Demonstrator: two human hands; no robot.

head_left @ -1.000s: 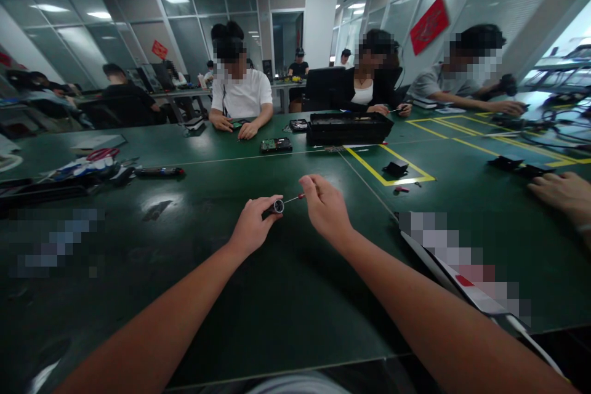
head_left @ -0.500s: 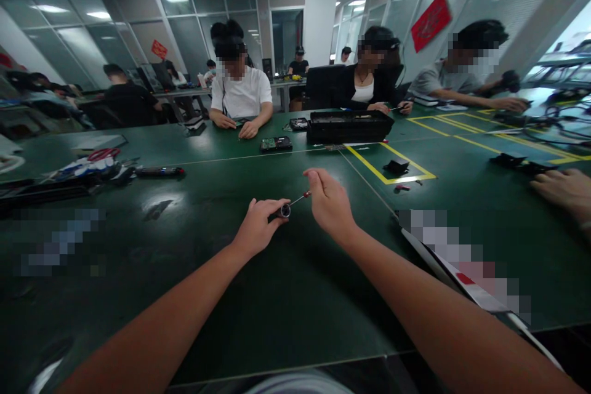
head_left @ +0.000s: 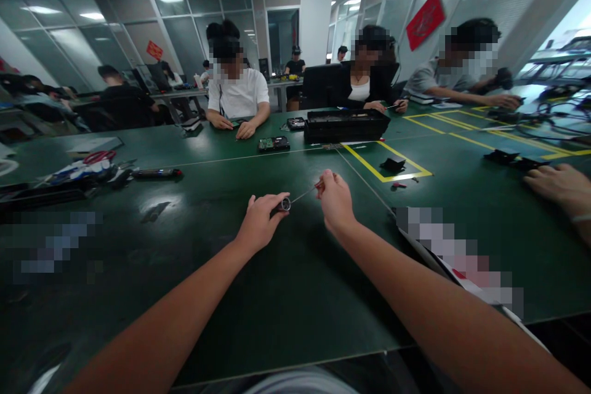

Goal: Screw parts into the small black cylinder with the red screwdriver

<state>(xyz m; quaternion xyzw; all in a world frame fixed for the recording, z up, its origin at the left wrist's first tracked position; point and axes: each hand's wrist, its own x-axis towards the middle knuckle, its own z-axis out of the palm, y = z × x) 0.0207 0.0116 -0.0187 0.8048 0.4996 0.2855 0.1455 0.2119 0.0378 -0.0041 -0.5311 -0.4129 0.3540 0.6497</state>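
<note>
Between the thumb and fingers of my left hand (head_left: 263, 218) is a small round part (head_left: 285, 204) with a metallic rim, its open end facing right. My right hand (head_left: 335, 199) is closed on the red handle of a thin screwdriver (head_left: 303, 195). The shaft points down and left, its tip at or very near the round part; whether it touches I cannot tell. Both hands are above the green table (head_left: 286, 295).
Ahead lie a green circuit board part (head_left: 274, 144) and a long black housing (head_left: 346, 126). A black piece (head_left: 392, 164) sits inside yellow tape. At left are a black pen-shaped tool (head_left: 157, 173) and red-handled scissors (head_left: 99, 157). Another person's hand (head_left: 556, 184) rests at right.
My right hand has moved slightly right, away from the round part, and its fingers have curled around the screwdriver handle. More of the shaft shows. The view has shifted slightly.
</note>
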